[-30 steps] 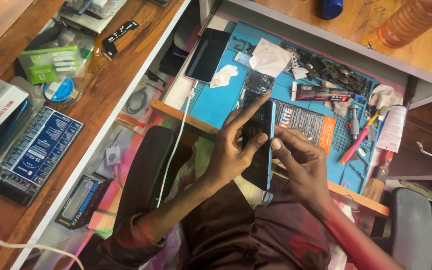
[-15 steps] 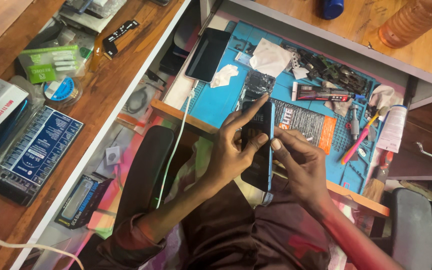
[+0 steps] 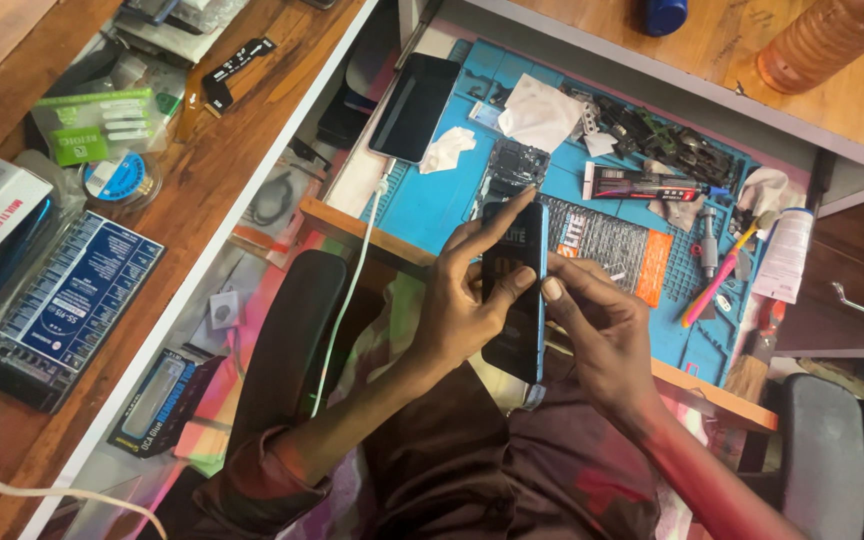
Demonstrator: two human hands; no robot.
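Observation:
A black smartphone (image 3: 515,310) with a blue edge is held upright over my lap. My left hand (image 3: 467,290) grips its left side, index finger stretched along the top and thumb pressed on the dark screen. My right hand (image 3: 597,330) holds the right edge, thumb tip touching the glass beside the left thumb. Behind the phone lies a blue work mat (image 3: 442,200) on a pull-out tray.
On the mat lie a second dark phone (image 3: 414,105), white cloths (image 3: 540,112), a tube (image 3: 647,182), an orange-edged packet (image 3: 607,240), tools (image 3: 712,275) and dismantled parts (image 3: 657,135). A white cable (image 3: 347,300) hangs off the tray. Boxes (image 3: 67,300) and tape (image 3: 117,178) sit on the wooden desk left.

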